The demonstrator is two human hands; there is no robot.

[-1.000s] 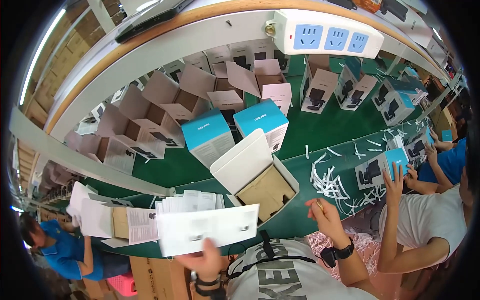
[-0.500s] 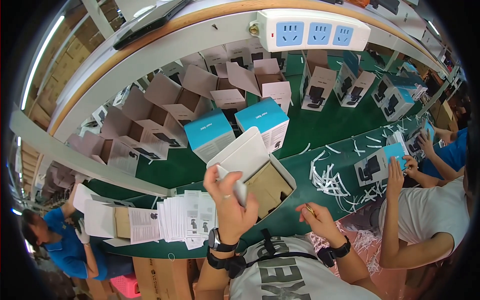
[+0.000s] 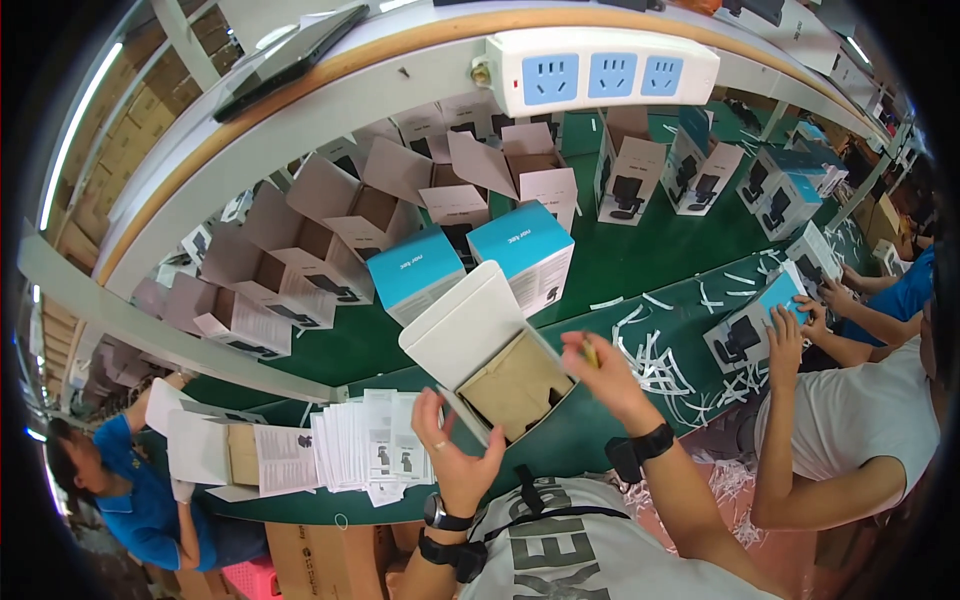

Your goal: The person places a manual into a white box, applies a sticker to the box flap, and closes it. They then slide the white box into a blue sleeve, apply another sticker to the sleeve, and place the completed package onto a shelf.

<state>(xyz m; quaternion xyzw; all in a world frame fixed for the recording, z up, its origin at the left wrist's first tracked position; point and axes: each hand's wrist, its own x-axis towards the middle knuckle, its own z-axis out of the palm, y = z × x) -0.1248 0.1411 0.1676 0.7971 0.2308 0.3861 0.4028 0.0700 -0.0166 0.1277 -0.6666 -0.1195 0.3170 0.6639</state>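
In front of me an open white box [image 3: 462, 322] sits tilted on the green table, its lid raised. Inside lies a brown cardboard insert [image 3: 515, 385] with dark cutouts. My left hand [image 3: 462, 462] is at the box's near left corner, fingers spread and thumb apart, close to or touching its walls. By the right wall is my right hand [image 3: 608, 378], its fingers closed around a small yellowish object [image 3: 590, 352] whose kind I cannot make out. Just behind stand two closed boxes with teal tops, a left one [image 3: 415, 262] and a right one [image 3: 522, 235].
Printed leaflets [image 3: 350, 445] lie fanned left of my hand, beside another open box [image 3: 200, 445]. Paper strips [image 3: 650, 365] litter the table at right. Open boxes [image 3: 375, 215] line the back beneath a shelf with a power strip [image 3: 605, 75]. Co-workers sit on both sides.
My left hand has let go of the box's flap and lowered to the near left corner. My right hand has moved up and left to the box's right side.
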